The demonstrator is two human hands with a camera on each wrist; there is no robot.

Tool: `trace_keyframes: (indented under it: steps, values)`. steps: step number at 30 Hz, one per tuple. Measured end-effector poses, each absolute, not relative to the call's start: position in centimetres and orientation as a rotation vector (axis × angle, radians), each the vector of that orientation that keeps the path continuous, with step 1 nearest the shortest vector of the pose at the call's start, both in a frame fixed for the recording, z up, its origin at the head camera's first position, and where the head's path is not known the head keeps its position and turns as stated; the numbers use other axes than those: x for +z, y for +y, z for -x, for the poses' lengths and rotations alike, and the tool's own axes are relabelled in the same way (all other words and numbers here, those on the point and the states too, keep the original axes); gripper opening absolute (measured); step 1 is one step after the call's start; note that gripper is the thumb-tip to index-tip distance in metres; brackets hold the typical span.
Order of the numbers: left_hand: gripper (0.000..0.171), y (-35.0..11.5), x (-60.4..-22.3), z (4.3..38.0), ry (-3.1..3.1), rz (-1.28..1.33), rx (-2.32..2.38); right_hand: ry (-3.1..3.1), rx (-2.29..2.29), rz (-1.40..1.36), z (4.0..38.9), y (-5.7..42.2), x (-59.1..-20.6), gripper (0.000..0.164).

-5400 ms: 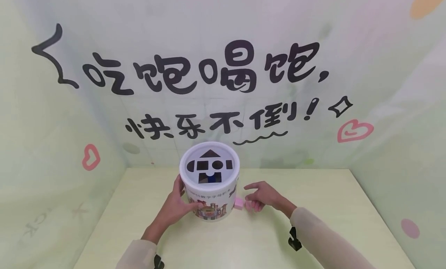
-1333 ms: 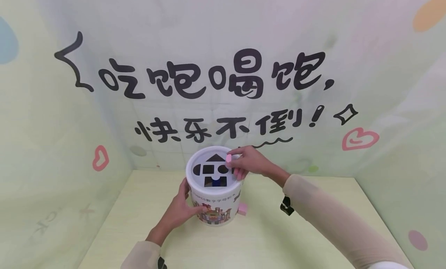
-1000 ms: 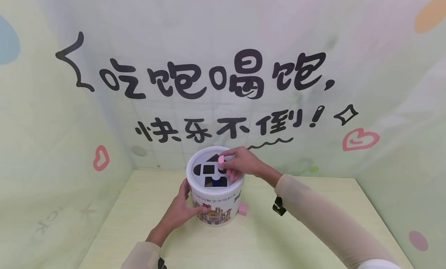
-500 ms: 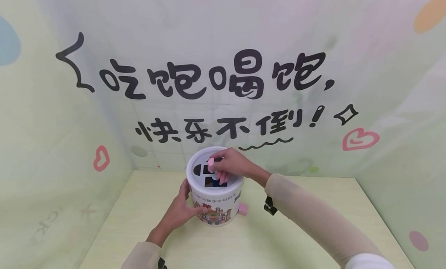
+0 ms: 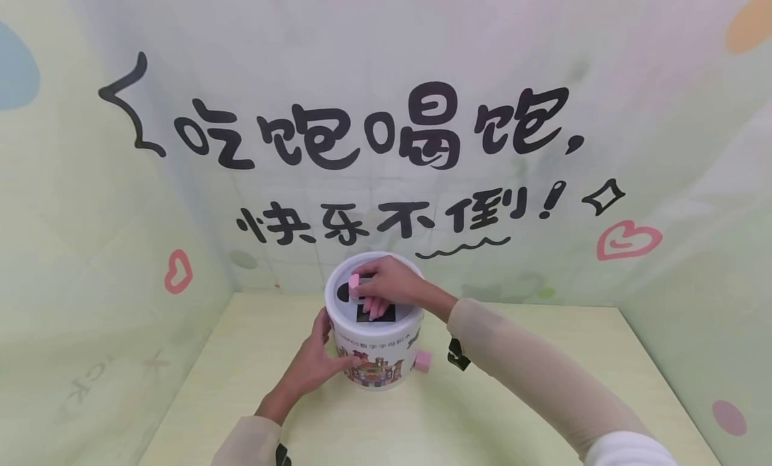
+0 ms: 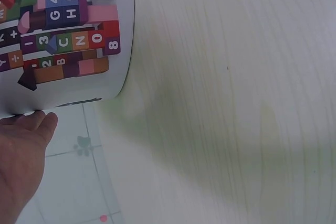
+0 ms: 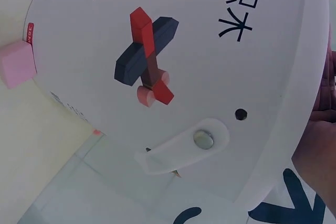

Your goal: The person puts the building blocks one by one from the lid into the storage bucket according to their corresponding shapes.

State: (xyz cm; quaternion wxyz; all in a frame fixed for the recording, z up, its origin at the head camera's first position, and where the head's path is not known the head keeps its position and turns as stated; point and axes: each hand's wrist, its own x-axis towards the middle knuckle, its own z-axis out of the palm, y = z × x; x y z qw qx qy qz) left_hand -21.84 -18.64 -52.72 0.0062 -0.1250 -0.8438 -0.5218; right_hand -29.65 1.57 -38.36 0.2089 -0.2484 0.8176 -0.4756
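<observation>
A white bucket (image 5: 376, 342) printed with toy blocks stands on the table, its lid (image 5: 346, 312) cut with shaped holes. My left hand (image 5: 309, 367) grips its left side, thumb across the front; the left wrist view catches part of that hand (image 6: 23, 156) against the wall. Between thumb and forefinger my right hand (image 5: 395, 281) pinches a small pink block (image 5: 354, 283) close over the lid, beside the half-round hole at the left. Its other fingers reach down over the notched hole and hide most of the remaining openings.
Another pink block (image 5: 423, 361) lies on the table (image 5: 512, 392) against the bucket's right side. Printed cloth walls (image 5: 289, 265) enclose the table at the back and both sides. A white handle mount (image 7: 184, 148) shows on the bucket in the right wrist view.
Earlier my right hand was low beside the bucket; it rose with a pink block, then carried it leftward across the lid. My left hand keeps its grip on the bucket.
</observation>
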Motion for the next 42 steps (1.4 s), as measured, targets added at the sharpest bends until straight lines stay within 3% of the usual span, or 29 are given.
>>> trace_keyframes:
  steps: [7, 18, 25, 42]
  values:
    - [0.115, -18.0, -50.7, 21.1, -2.659, 0.4, -1.643, 2.263, -1.339, 0.709, 29.6, 1.1, -38.5, 0.027]
    - [0.115, -18.3, -52.9, 22.2, -2.627, 0.435, -1.639, 2.24, -1.389, 0.714, 29.4, 0.8, -38.8, 0.032]
    - [0.114, -18.4, -52.5, 22.2, -2.628, 0.435, -1.624, 2.249, -1.428, 0.599, 29.8, 1.7, -38.3, 0.052]
    - [0.116, -18.6, -53.0, 21.8, -2.64, 0.375, -1.618, 2.306, -1.486, 0.437, 30.2, 7.5, -38.4, 0.047]
